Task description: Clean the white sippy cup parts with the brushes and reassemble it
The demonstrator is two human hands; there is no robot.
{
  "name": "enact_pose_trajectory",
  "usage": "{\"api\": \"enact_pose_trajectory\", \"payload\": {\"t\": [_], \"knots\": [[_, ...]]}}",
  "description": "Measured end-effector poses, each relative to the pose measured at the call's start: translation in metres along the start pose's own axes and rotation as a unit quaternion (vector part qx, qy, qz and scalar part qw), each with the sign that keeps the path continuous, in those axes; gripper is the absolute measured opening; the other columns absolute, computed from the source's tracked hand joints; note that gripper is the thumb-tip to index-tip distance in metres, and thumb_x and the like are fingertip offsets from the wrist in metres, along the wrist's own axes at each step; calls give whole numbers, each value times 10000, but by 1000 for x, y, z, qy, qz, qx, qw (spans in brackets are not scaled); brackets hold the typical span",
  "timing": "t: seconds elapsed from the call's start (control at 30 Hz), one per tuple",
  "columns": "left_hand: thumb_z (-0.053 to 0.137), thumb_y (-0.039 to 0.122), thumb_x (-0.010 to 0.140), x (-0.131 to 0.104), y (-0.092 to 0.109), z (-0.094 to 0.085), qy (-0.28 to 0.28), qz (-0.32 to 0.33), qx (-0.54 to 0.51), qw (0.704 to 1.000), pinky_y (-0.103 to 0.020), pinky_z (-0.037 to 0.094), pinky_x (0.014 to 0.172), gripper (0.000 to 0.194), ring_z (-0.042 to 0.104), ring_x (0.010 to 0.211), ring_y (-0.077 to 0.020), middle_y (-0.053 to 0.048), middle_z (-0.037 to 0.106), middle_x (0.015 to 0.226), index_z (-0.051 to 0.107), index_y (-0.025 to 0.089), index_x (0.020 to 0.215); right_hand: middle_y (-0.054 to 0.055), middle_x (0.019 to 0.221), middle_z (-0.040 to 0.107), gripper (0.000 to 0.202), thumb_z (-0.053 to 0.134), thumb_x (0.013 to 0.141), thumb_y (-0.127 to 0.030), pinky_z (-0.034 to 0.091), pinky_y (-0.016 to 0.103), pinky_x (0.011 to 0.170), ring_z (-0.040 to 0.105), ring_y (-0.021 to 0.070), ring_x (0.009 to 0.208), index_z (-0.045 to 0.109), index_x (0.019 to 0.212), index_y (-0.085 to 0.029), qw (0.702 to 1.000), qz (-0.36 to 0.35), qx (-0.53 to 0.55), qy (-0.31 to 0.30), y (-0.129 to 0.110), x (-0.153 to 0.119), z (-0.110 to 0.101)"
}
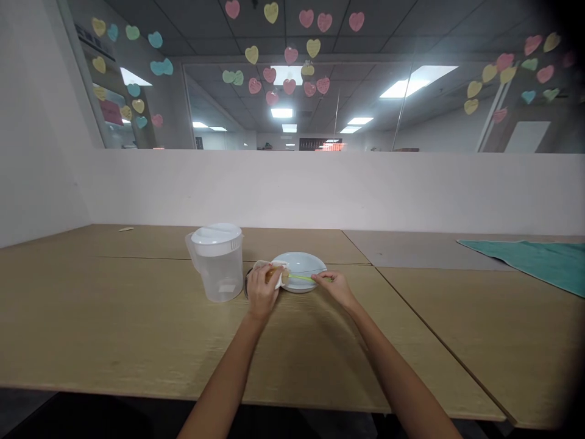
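My left hand (261, 294) is closed around a small amber-and-white thing (284, 277), tipped on its side with one end facing right. It looks like a cup or jar, but my fingers cover most of it. My right hand (336, 288) pinches a thin yellow-green stick (300, 277), which points left to the end of the amber-and-white thing. Whether its tip is inside I cannot tell. Just behind both hands sits a white bowl (299, 256), with the stick crossing in front of it. A dark curved edge (247, 284) shows beside my left hand, mostly hidden.
Left of my hands stands a clear plastic pitcher (219, 274) with a white lid. A green cloth (534, 259) lies at the far right of the wooden table (137, 329). Beyond the table rises a low white wall (292, 189) with glass above.
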State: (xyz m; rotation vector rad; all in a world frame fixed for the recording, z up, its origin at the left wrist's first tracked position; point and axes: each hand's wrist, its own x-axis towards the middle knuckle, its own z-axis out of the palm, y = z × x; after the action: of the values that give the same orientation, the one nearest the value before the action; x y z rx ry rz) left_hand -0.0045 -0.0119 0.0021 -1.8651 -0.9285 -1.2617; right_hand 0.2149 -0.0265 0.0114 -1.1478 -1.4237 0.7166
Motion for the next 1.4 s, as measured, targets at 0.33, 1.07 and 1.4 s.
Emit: {"api": "enact_pose_trajectory", "payload": {"t": [0.33, 1.07, 1.4], "knots": [[538, 41, 693, -7, -19, 1, -50, -67, 20, 996, -409, 383, 928, 480, 481, 1053, -266, -117, 551, 1086, 604, 208, 1137, -122, 411, 214, 382, 729, 556, -489, 166, 198, 388, 162, 39, 395, 587, 720, -174, 938, 34, 271, 214, 24, 17, -65], [497, 45, 691, -5, -11, 0, -94, -48, -2, 994, -419, 338, 991, 515, 456, 1097, -261, -107, 536, 1113, 571, 209, 1173, -42, 464, 275, 424, 429, 839, -262, 202, 243, 505, 266, 70, 462, 294, 446, -175, 869, -290, -286, 283, 39, -1, -10], [534, 76, 712, -9, -25, -1, -78, -111, 14, 991, -452, 335, 974, 482, 454, 1108, -290, -131, 525, 1136, 574, 219, 1170, 0, 493, 384, 386, 317, 802, -438, 296, 242, 509, 388, 134, 529, 456, 537, -193, 888, 126, -149, 416, 56, 17, -43]]}}
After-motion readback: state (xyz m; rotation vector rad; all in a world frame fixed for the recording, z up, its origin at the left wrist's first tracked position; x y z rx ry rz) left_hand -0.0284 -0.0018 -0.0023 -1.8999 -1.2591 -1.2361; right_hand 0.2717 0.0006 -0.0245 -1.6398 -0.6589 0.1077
